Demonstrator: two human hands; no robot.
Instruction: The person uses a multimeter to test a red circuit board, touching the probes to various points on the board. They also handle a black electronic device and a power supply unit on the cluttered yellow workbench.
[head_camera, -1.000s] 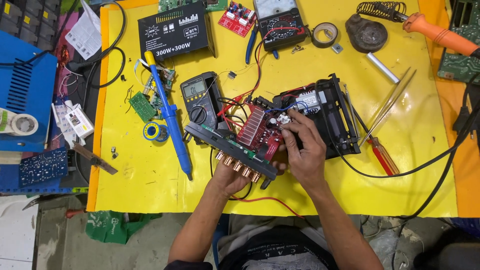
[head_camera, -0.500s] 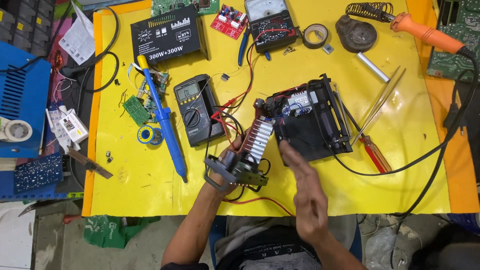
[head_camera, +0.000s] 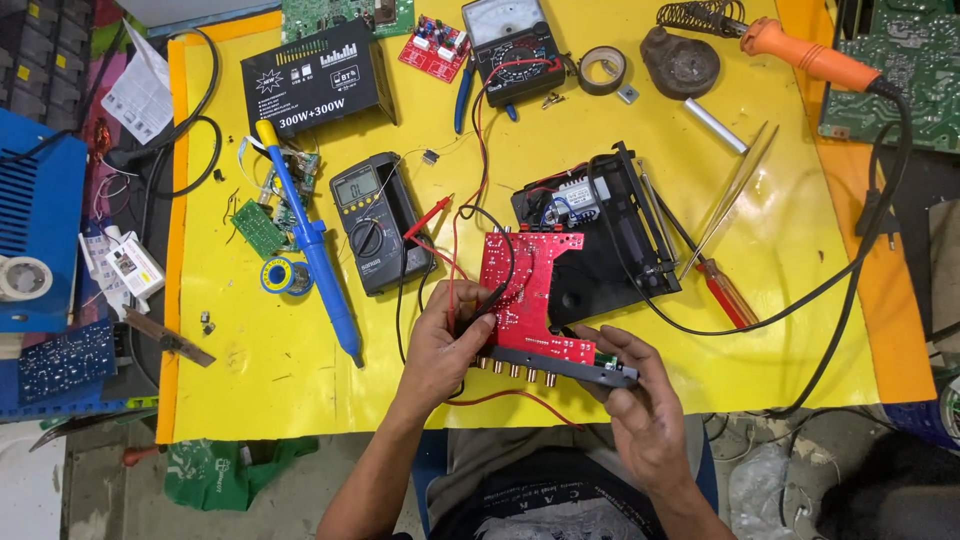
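A person sits at a workbench covered by a yellow mat (head_camera: 780, 260), seen from above. Both hands now hold a red circuit board (head_camera: 525, 285) fixed to a black front panel (head_camera: 560, 368) with a row of knob shafts along its near edge. Half a second ago only the left hand held this assembly, edge-up, while the right hand hovered open beside it; now the board lies flat, its red solder side turned upward toward the viewer, near the front edge of the mat. The left hand (head_camera: 440, 345) has its fingers curled closed around the board's left edge, and it also pinches a black test probe (head_camera: 480, 303) against the board. The right hand (head_camera: 640, 395) has come in and grips the right end of the panel, fingers wrapped under it and thumb on top. The flip exposes the solder joints, so it looks as if the board is being positioned for inspection or probing. Just behind the board sits an open black chassis (head_camera: 600, 240) joined to it by wires. A digital multimeter (head_camera: 375, 220) lies to the left, with red and black leads running to the board. A blue desoldering pump (head_camera: 315, 250), a solder spool (head_camera: 280, 275) and a red-handled screwdriver (head_camera: 725, 290) lie around them. An orange-handled soldering iron (head_camera: 810, 55) rests at the far right.
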